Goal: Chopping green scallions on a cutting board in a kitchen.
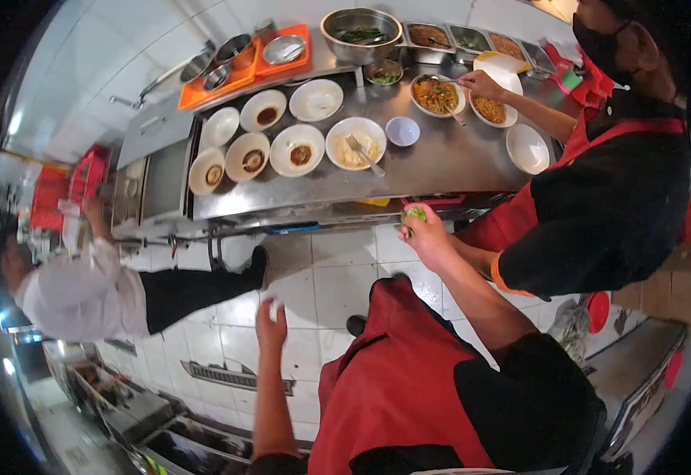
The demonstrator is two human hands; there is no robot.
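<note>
My right hand (425,233) is closed around chopped green vegetables (415,214), held before the front edge of the steel counter (440,169). My left hand (271,323) hangs over the tiled floor, its fingers partly curled; whether anything is in it cannot be told. On the counter stand several white bowls, some with dark sauce, such as one bowl (299,151). Another bowl (338,132) holds pale food and a fork (364,155). Beside it is a small pale blue bowl (403,131). Farther right are a bowl of food in orange sauce (431,98) and a bowl of noodles (490,111).
A co-worker (606,196) in a red apron stands close on the right, one hand at the food bowls. Another person (84,291) in white is at the left. A large steel bowl of greens (361,50) and steel food pans (430,37) line the back. A floor drain (235,377) lies behind.
</note>
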